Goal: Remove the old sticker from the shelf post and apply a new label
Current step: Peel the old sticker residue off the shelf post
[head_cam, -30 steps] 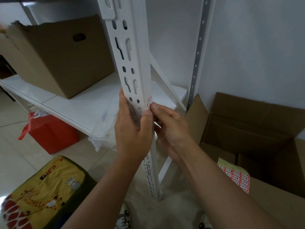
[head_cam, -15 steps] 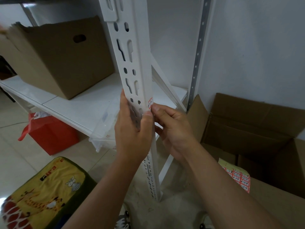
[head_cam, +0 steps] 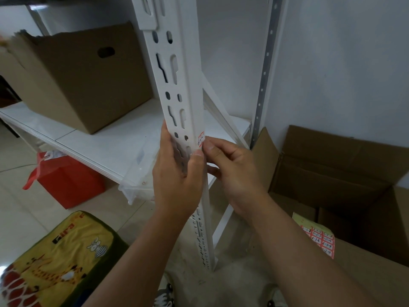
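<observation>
At frame centre the left hand [head_cam: 177, 173] grips the shelf post [head_cam: 177, 89]; the right hand [head_cam: 230, 167] pinches the sticker [head_cam: 201, 139], not yet removed. Label sheet [head_cam: 318, 240] waits lower right.

The right hand [head_cam: 234, 169] has slid its thumb up against the sticker [head_cam: 201, 140]; little else moved.

We see the shelf post [head_cam: 177, 85] standing at centre, the sticker [head_cam: 201, 139] on its right edge. Our left hand [head_cam: 179, 173] wraps the post just below the sticker; our right hand [head_cam: 232, 167] meets it from the right. Behind and left, a box [head_cam: 77, 78] sits on the shelf [head_cam: 99, 138]. An open carton [head_cam: 343, 178] lies right, a label sheet [head_cam: 318, 237] on it. A cushion [head_cam: 59, 258] lies at lower left on the floor.
</observation>
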`<act>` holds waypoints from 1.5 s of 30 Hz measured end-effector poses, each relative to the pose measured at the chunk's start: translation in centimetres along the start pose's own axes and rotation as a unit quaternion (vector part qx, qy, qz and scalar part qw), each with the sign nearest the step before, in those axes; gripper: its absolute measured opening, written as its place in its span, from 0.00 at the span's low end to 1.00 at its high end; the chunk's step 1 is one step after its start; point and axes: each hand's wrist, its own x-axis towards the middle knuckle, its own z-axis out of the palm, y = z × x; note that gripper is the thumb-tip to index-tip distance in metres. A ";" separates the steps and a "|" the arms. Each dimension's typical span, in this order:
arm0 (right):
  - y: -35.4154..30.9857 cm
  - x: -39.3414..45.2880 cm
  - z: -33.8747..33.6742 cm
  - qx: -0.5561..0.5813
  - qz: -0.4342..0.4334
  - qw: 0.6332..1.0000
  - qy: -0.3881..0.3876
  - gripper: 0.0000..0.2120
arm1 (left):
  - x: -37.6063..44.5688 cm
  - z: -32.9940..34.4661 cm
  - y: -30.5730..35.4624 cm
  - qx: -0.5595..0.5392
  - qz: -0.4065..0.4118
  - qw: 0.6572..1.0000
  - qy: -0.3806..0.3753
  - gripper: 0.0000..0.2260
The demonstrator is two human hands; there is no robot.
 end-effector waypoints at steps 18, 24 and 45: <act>1.2 0.8 -0.3 -0.294 -0.220 0.928 0.064 0.10 | -0.1 0.1 0.4 0.003 -0.012 1.000 0.008 0.34; 1.0 0.6 -0.1 -0.300 -0.227 0.923 0.074 0.09 | -0.1 0.4 0.7 0.003 -0.011 1.000 0.021 0.33; 0.6 0.7 -0.4 -0.298 -0.214 0.929 0.054 0.08 | -0.2 0.7 0.4 0.003 -0.015 0.999 0.033 0.33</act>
